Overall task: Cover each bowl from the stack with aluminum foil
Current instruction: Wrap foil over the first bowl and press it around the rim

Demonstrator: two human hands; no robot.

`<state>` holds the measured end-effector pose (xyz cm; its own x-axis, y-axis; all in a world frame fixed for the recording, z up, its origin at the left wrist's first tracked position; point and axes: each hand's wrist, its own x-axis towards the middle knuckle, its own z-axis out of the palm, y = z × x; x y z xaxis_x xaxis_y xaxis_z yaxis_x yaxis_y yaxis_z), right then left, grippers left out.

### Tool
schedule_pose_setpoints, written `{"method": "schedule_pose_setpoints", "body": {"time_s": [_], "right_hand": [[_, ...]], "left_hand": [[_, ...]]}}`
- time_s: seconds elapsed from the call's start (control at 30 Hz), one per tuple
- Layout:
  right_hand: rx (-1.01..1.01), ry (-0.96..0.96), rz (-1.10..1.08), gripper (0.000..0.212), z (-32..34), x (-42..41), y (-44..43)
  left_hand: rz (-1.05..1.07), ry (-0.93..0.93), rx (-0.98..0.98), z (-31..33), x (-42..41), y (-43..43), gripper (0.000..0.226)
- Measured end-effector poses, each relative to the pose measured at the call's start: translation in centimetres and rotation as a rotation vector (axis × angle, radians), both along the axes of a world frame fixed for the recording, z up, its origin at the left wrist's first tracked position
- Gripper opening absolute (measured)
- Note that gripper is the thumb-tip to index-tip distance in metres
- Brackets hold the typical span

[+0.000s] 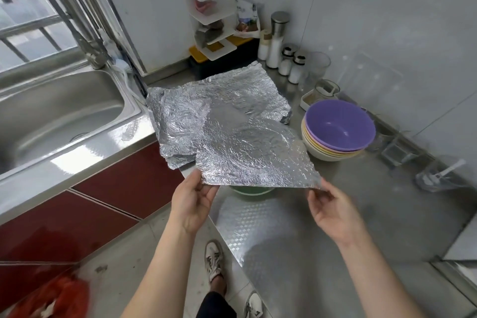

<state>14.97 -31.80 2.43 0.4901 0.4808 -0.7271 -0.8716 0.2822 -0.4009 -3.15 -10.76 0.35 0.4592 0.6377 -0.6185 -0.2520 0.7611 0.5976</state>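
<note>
I hold a crinkled sheet of aluminum foil (253, 155) level above the steel counter. My left hand (192, 201) pinches its near left corner and my right hand (333, 210) pinches its near right corner. Under the sheet's front edge a green bowl (251, 190) shows only a strip of its rim. More foil sheets (214, 100) lie in a loose pile behind. To the right stands a stack of bowls (338, 134) with a purple one on top and pale yellow and pink rims below.
A steel sink (56, 116) with a faucet lies at the left. Salt jars (291, 64), bottles, a glass and a white corner shelf (211, 23) crowd the back wall. Clear plastic containers (436, 178) sit at the right. The counter edge (227, 237) runs diagonally by my feet.
</note>
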Motion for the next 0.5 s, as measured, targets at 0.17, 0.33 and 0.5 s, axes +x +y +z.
{"method": "schedule_pose_setpoints", "body": {"time_s": [0.17,0.33,0.5], "right_hand": [[-0.016,0.017,0.033,0.021,0.4,-2.7,2.4],[-0.062,-0.044,-0.027,0.007,2.7,-2.1,5.2],[0.074,-0.05,-0.077,0.01,5.6,-1.9,8.1]], "left_hand": [[0.023,0.013,-0.059,-1.1,0.6,-0.4,0.036],[0.265,-0.085,-0.169,-1.2,-0.3,-0.5,0.027],[-0.252,0.402,0.141,-0.8,2.6,-4.8,0.055]]}}
